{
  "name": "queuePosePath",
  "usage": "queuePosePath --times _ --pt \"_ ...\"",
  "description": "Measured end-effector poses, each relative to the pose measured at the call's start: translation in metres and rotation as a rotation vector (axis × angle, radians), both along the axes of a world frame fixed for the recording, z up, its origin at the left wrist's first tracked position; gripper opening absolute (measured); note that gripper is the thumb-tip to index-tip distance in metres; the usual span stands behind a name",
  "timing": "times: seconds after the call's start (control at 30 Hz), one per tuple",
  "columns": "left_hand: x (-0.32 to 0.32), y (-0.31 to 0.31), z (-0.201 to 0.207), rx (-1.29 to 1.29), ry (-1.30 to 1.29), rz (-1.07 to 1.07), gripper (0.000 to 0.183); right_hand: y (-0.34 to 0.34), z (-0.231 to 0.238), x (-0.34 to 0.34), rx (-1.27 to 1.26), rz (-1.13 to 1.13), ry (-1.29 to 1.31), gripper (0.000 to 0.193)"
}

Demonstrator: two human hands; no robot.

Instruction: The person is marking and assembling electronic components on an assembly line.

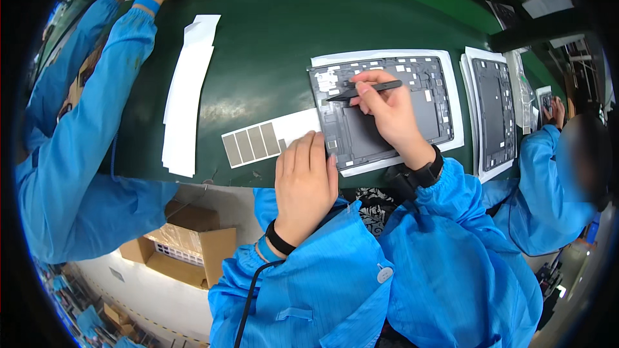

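My right hand (390, 111) pinches black tweezers (380, 86), their pointed end over the upper left part of a dark grey tablet housing (361, 132). Small white and grey pads dot that housing, which lies on white sheets (455, 116). My left hand (304, 177) rests with its fingers stretched out and side by side, at the housing's lower left corner. Beneath its fingertips is a white backing strip (298, 124) bearing several grey rectangular stickers (253, 144). Part of the strip is hidden by this hand.
A second housing (495, 109) lies on white sheets to the right. Long white paper strips (188, 96) lie on the green table (258, 45) at left. One co-worker's arms (122, 58) reach in at left, another person sits at right. An open cardboard box (216, 251) stands below the table edge.
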State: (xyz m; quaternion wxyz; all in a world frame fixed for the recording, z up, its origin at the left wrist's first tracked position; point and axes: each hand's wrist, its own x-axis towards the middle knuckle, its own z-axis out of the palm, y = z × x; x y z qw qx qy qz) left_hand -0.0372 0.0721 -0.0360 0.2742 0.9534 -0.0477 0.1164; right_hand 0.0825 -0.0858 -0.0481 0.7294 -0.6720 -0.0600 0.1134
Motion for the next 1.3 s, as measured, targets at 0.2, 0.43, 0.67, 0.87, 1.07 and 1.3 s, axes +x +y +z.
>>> queuePosePath --times 0.2,0.43,0.67,0.87,1.07,1.3 --pt "0.011 -0.009 0.001 0.037 -0.015 0.020 0.036 -0.001 -0.002 0.000 -0.016 0.027 0.002 0.014" --pt "0.014 -0.010 0.002 0.056 -0.008 0.032 0.036 -0.002 -0.005 0.002 -0.027 0.043 0.008 0.012" --pt "0.024 -0.023 0.003 0.044 -0.019 -0.002 0.044 -0.001 -0.005 0.000 -0.009 0.045 -0.018 0.012" --pt "0.035 -0.034 -0.005 0.192 -0.010 -0.021 0.064 -0.002 -0.006 0.001 -0.040 0.041 -0.037 0.013" --pt "0.037 -0.045 -0.006 0.286 0.056 0.037 0.074 -0.005 0.001 -0.004 0.004 -0.323 -0.254 0.013" --pt "-0.010 -0.014 -0.003 0.048 -0.029 -0.108 0.066 -0.018 0.018 -0.023 0.066 -0.063 0.016 0.015"
